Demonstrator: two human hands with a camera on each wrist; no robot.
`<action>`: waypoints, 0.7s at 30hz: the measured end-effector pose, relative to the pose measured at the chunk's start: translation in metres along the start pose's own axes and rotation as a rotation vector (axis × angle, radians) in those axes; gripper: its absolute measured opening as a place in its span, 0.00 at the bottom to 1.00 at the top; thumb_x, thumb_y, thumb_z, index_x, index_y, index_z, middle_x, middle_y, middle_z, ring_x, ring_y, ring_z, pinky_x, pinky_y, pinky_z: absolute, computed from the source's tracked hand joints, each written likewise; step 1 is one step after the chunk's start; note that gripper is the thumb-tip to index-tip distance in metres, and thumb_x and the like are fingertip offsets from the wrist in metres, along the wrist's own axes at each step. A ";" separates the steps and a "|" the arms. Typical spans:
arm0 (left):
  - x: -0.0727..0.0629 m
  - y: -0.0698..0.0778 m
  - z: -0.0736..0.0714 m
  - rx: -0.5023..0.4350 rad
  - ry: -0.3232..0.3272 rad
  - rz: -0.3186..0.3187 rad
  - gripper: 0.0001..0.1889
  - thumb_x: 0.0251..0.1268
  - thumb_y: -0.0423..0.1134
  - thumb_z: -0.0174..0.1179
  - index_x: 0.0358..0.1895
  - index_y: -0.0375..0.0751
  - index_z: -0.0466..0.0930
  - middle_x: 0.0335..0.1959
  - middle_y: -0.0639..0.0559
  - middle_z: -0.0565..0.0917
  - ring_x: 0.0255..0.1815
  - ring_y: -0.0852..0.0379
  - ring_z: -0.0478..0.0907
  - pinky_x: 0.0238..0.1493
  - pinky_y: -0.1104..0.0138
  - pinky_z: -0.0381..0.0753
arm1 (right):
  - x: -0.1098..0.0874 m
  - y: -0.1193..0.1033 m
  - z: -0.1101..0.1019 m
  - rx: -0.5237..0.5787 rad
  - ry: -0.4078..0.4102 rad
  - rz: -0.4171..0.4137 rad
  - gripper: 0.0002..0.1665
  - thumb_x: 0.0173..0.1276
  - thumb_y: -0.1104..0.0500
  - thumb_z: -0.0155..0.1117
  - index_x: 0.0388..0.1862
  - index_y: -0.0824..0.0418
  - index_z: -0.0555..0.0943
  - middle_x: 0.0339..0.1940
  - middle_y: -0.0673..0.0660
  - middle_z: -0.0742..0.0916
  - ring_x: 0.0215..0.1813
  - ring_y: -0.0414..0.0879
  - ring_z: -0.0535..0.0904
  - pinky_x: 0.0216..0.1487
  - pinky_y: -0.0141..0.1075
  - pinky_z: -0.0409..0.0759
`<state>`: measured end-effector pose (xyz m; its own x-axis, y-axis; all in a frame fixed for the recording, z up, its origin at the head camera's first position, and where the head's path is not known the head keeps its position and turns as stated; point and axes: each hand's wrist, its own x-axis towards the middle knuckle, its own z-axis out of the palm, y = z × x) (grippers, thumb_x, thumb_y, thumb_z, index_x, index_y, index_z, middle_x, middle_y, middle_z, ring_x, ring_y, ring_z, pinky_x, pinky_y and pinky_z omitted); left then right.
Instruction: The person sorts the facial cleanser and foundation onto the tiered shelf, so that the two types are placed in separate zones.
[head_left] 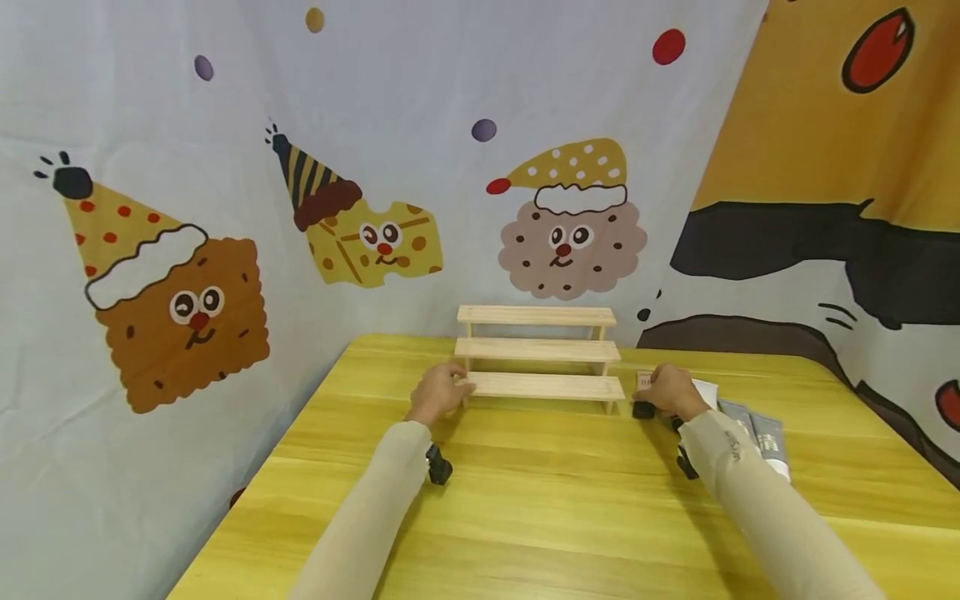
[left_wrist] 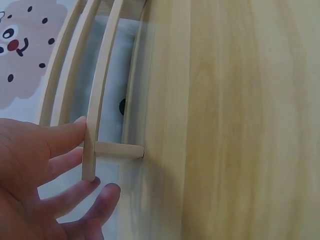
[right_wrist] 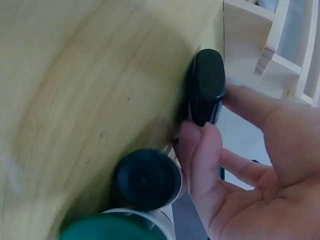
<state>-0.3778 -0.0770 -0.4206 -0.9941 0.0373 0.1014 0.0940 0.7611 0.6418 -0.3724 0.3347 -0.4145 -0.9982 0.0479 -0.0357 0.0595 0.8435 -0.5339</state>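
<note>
A pale wooden three-step shelf (head_left: 536, 386) stands at the back of the table. My left hand (head_left: 438, 390) is at the left end of its lowest step. In the left wrist view the thumb touches that step (left_wrist: 100, 90), and the other fingers spread loosely around its end. To the right of the shelf, my right hand (head_left: 672, 392) pinches a small, flat beige container (head_left: 643, 381) by its black-capped end, between thumb and fingers. In the right wrist view its oval black cap (right_wrist: 209, 75) faces the camera; the hand hides most of its body.
Beside the right hand lie grey tubes (head_left: 770, 437), one with a white cap, and a white item (head_left: 705, 392). The right wrist view shows a round dark cap (right_wrist: 147, 180) and a green cap (right_wrist: 110, 229) near the fingers. A cartoon-printed cloth (head_left: 420, 75) hangs behind the table.
</note>
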 end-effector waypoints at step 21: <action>0.004 -0.005 -0.004 0.008 0.013 -0.037 0.17 0.60 0.55 0.70 0.50 0.56 0.89 0.60 0.53 0.82 0.43 0.52 0.81 0.27 0.64 0.71 | 0.023 0.000 0.000 0.052 -0.045 0.038 0.18 0.61 0.55 0.70 0.30 0.68 0.75 0.17 0.55 0.73 0.13 0.38 0.61 0.18 0.35 0.71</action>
<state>-0.3820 -0.0832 -0.4204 -0.9961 0.0008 0.0878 0.0570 0.7669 0.6392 -0.3951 0.3361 -0.4149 -0.9941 0.0541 -0.0943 0.0988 0.8122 -0.5749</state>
